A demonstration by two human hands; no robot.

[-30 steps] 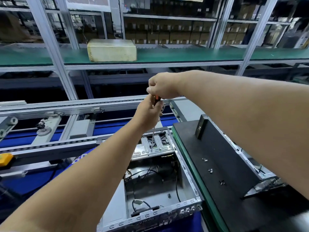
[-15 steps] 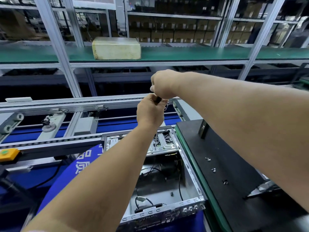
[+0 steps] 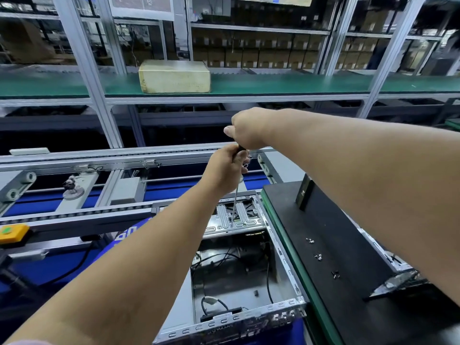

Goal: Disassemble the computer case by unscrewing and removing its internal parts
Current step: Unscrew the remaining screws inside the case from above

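Both hands (image 3: pixel 225 168) (image 3: pixel 246 128) were clamped on the driver (image 3: pixel 235 200), tip on the far bracket (image 3: pixel 234 220) in the case (image 3: pixel 286 260); best kept plumb, pressed down.

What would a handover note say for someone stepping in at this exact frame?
Left hand grips the screwdriver lower on its handle; right hand grips the top. Tip rests on the ribbed metal bracket at the far end of the open computer case. Done: several loose screws lie on the black panel to the right. Left: the bracket and cables inside.
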